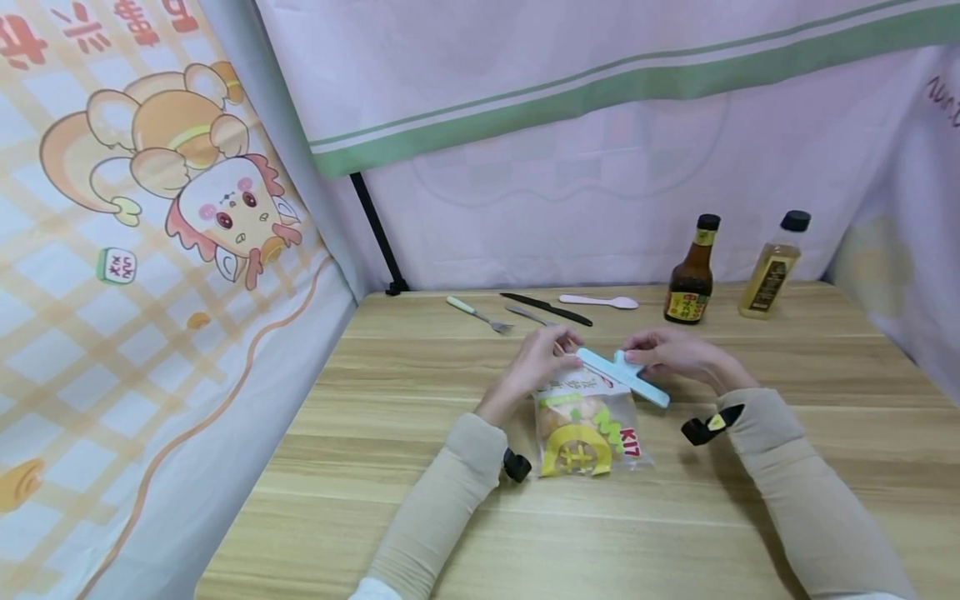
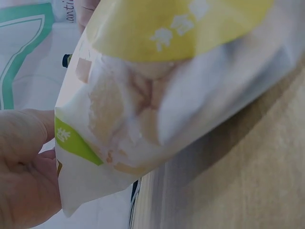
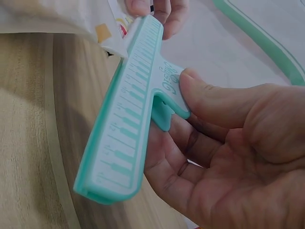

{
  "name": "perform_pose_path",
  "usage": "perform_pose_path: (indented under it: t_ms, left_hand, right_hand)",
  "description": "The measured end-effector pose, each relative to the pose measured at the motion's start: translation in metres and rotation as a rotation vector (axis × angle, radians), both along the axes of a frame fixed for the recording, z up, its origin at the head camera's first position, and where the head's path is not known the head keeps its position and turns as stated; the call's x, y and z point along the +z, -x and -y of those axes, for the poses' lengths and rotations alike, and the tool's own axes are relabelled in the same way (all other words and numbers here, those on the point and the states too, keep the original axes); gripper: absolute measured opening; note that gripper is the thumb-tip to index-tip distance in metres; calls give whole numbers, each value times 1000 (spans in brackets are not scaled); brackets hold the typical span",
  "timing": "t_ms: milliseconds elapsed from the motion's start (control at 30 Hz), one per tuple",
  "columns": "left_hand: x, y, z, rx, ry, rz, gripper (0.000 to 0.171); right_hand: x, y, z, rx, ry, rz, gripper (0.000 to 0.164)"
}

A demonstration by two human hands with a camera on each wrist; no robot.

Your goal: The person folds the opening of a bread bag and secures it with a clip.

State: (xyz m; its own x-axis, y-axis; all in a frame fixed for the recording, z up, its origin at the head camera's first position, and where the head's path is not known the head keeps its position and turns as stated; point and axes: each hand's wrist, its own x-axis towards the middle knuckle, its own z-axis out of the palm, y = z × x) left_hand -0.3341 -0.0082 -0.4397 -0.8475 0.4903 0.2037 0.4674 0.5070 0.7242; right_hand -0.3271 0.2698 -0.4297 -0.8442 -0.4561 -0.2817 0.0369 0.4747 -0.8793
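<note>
In the head view, a clear printed bag (image 1: 573, 408) of bread-like pieces rests near the middle of the table. My left hand (image 1: 534, 365) pinches the bag's top edge between thumb and fingers. Beside it, my right hand (image 1: 678, 357) grips the short handle of a long light-blue bag clip (image 1: 624, 378), which slants across the bag's upper right corner. The right wrist view shows the clip (image 3: 121, 124) with piano-key print, my thumb on one handle and fingers behind the other. Close up in the left wrist view, the bag (image 2: 119, 105) hides part of my left hand.
Behind the hands lie a green-handled fork (image 1: 480, 315), a black knife (image 1: 546, 309), a smaller metal utensil (image 1: 528, 315) and a pale pink spoon (image 1: 598, 301). A dark sauce bottle (image 1: 690, 275) and a yellowish oil bottle (image 1: 772, 271) stand at the back right of the wooden table (image 1: 375, 433).
</note>
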Motion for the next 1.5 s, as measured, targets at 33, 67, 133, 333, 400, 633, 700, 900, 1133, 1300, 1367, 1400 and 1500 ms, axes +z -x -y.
perform_pose_path:
  t_ms: [33, 67, 133, 333, 400, 633, 700, 900, 1133, 1300, 1367, 1400, 1500]
  left_hand:
    - [0, 0, 0, -2, -5, 1, 32]
    - [-1, 0, 0, -5, -12, 3, 35]
    - [-2, 1, 0, -12, -23, 5, 40]
    - [-3, 2, -1, -37, -43, 1, 50]
    - [-3, 2, -1, -44, -43, 3, 51]
    - [-4, 1, -1, -53, -43, 12, 50]
    - [-4, 1, -1, -52, -45, 12, 51]
    - [-3, 1, 2, -39, 5, 33, 51]
    - [-4, 5, 11, 8, 150, 69, 49]
    - [-6, 7, 15, 62, 208, 66, 38]
    - [-8, 9, 14, 65, 228, 48, 30]
    - [-9, 10, 14, 63, 239, 34, 25]
    - [-11, 14, 12, 67, 266, 1, 16]
  right_hand:
    - [0, 0, 0, -1, -4, -5, 42]
    - [0, 0, 1, -12, -2, -1, 41]
    - [0, 0, 2, -13, 3, -1, 42]
    - [2, 0, 6, -6, 16, -12, 44]
    - [2, 0, 7, -8, 11, -16, 43]
    - [4, -1, 12, -25, -16, -30, 43]
    - [5, -1, 13, -32, -15, -30, 43]
    - [4, -3, 15, -57, -28, -74, 43]
    - [2, -3, 19, -139, -101, -180, 36]
    - [-4, 2, 19, -178, -177, -273, 30]
    - [-6, 3, 20, -191, -195, -282, 28]
    - [-7, 4, 21, -196, -197, -278, 27]
    - [-9, 8, 22, -199, -200, -259, 27]
